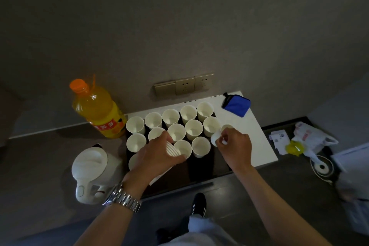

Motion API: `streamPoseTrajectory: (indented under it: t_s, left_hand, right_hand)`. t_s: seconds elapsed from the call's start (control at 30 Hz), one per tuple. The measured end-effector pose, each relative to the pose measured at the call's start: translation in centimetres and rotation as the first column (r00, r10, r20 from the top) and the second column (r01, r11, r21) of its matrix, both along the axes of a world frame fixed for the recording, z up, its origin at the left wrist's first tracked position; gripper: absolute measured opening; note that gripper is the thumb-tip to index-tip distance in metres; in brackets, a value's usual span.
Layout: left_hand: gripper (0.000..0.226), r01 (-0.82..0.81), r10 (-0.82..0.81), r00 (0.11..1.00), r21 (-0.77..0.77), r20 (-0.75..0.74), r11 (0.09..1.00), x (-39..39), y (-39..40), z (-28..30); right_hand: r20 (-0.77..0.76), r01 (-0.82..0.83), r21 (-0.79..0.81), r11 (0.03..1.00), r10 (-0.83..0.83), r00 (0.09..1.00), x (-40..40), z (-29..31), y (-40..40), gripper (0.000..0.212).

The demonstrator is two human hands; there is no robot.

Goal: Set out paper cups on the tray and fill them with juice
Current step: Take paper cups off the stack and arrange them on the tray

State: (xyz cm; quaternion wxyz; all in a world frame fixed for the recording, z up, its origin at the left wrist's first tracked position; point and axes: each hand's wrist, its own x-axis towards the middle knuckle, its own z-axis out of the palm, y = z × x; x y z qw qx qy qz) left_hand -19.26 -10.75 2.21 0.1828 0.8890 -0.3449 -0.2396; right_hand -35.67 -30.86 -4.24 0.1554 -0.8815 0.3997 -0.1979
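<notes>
Your two bare arms reach out from the bottom of the view, and on your left wrist sits a shiny metal watch point(122, 198). Past them lies the big dark tray point(201, 171) on the counter, with a white board point(257, 138) under its far right side. Left of the tray stands a white kettle point(90, 173), and behind that a tall bottle of orange juice point(97, 109) with its orange cap on. Many white paper cups point(188, 114) stand upright in rows on the tray — all look empty. Your left hand point(157, 156) has its fingers curled round a stack of cups point(173, 150), held on its side above the front cups. Your right hand point(235, 146) pinches a single cup point(216, 138), tipped over, just beside the right end of the rows. One blue pouch point(236, 105) lies on the board — well apart from your hands.
</notes>
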Motion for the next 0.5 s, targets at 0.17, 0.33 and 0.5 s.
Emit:
streamPoseTrajectory:
  t_s: [0.17, 0.33, 0.5]
  left_hand:
    - [0.062, -0.013, 0.013, 1.000, 0.005, 0.002, 1.000, 0.4, -0.3, 0.0]
    - [0.060, -0.024, 0.024, 1.000, 0.023, -0.005, 0.999, 0.8, -0.4, -0.2]
    - [0.060, -0.022, 0.022, 1.000, 0.020, -0.012, 1.000, 1.2, -0.4, -0.3]
  right_hand:
    - [-0.168, -0.048, -0.103, 0.994, 0.030, 0.985, -0.4, -2.6, 0.0, 0.012]
    - [-0.284, -0.103, -0.104, 0.989, 0.069, 0.956, -0.6, -4.1, 0.4, 0.015]
    - [-0.349, -0.132, -0.098, 0.986, 0.090, 0.933, -0.5, -5.1, 0.9, 0.011]
